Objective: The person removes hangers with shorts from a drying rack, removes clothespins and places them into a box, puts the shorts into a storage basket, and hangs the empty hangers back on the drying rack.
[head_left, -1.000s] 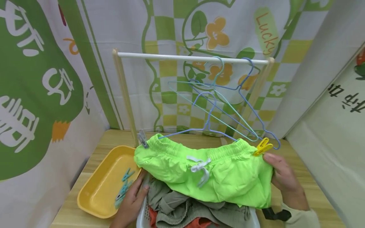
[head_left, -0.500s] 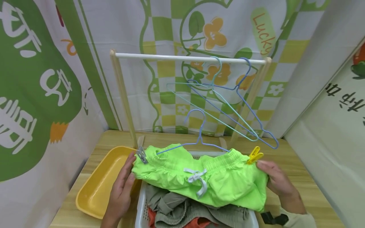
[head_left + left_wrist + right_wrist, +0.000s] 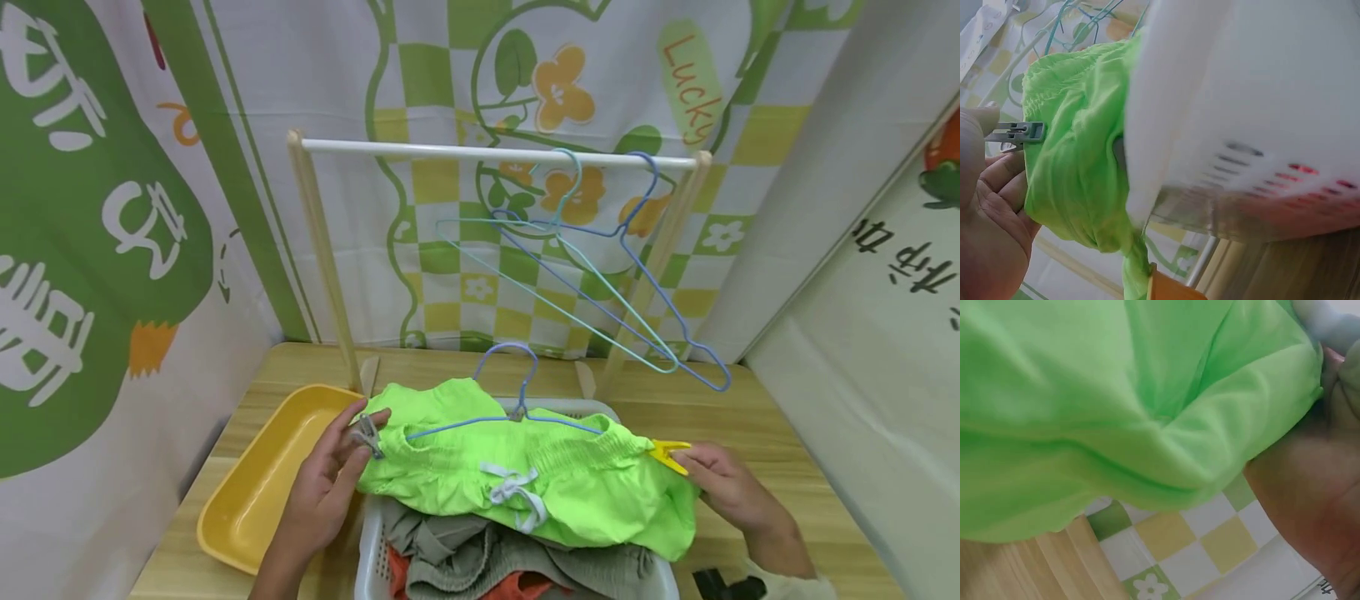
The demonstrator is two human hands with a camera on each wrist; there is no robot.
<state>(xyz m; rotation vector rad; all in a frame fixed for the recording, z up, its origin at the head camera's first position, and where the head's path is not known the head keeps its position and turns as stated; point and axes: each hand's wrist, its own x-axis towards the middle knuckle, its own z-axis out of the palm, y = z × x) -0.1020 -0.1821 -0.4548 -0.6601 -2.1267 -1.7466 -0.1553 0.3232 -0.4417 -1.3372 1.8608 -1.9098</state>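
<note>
Bright green shorts [image 3: 570,492] with a white drawstring lie spread over the laundry basket [image 3: 367,550]. A blue hanger [image 3: 465,423] sits in their waistband, its hook leaning back. My left hand [image 3: 318,492] is at the left waistband corner, thumb and fingers about a grey clothespin [image 3: 1019,132] clipped to the cloth. At the other corner, my right hand [image 3: 731,487] pinches the handles of a yellow clothespin [image 3: 670,455]. Shorts fill much of the right wrist view, hiding that clothespin; only part of my hand shows at its right edge.
Behind the basket stands a rack with a white rail [image 3: 420,150]; a teal hanger [image 3: 517,288] and another blue hanger [image 3: 678,312] hang from it. A yellow tray [image 3: 217,533] lies at the left. Grey and red clothes [image 3: 480,554] fill the basket.
The shorts and their hanger have come down and the hanger hook has tipped back. My left hand has risen from beside the tray to the grey clothespin; my right hand has shifted onto the yellow one.
</note>
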